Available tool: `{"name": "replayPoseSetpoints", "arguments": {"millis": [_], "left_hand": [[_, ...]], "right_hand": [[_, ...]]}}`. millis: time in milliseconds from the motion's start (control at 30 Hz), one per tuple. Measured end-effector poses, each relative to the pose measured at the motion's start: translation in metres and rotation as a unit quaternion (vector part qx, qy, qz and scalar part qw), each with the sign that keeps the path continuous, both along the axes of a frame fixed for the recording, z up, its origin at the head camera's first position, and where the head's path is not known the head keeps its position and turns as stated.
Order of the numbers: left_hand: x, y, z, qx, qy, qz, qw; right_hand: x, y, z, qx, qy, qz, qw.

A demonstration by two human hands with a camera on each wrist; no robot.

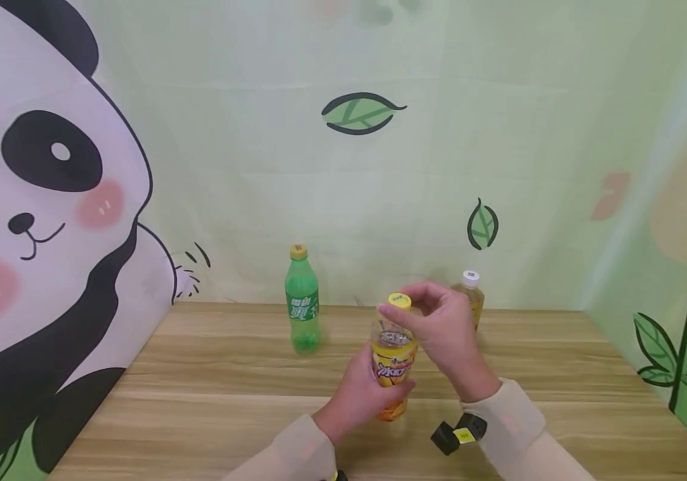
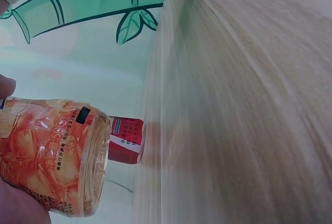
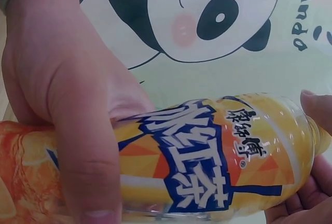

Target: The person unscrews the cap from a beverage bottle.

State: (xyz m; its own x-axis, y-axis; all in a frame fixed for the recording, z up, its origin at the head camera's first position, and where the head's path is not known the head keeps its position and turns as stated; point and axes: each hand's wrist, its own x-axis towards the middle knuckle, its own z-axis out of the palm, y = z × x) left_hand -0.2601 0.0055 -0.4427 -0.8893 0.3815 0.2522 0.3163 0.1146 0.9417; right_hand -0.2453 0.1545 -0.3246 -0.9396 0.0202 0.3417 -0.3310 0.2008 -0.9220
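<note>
My left hand (image 1: 357, 394) grips the lower half of a bottle of iced tea (image 1: 394, 364) with a yellow and orange label. The bottle stands nearly upright, and the left wrist view shows its base (image 2: 93, 164) held off the table. At the top, my right hand (image 1: 453, 331) pinches the yellow cap (image 1: 400, 300) between thumb and fingers. In the right wrist view, the left thumb (image 3: 88, 167) lies across the label, while the right fingers (image 3: 306, 193) are around the neck end. The cap is on the bottle's mouth in the head view.
On the wooden table (image 1: 229, 394), a green bottle (image 1: 303, 300) with a yellow cap stands at the back, left of the hands. A white-capped bottle (image 1: 471, 279) stands behind my right hand, partly hidden. A printed panda curtain (image 1: 247, 153) hangs behind the table.
</note>
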Motion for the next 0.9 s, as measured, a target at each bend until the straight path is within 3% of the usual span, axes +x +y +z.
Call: {"name": "replayPoseSetpoints", "arguments": {"millis": [533, 900], "left_hand": [[0.0024, -0.0004, -0.0001, 0.018, 0.008, -0.002, 0.9998], [0.0030, -0.0031, 0.0005, 0.015, -0.004, -0.004, 0.9999]], "right_hand": [[-0.0030, 0.0053, 0.0011, 0.026, 0.013, 0.046, 0.999], [-0.0061, 0.0085, 0.0008, 0.031, 0.033, 0.125, 0.991]]}}
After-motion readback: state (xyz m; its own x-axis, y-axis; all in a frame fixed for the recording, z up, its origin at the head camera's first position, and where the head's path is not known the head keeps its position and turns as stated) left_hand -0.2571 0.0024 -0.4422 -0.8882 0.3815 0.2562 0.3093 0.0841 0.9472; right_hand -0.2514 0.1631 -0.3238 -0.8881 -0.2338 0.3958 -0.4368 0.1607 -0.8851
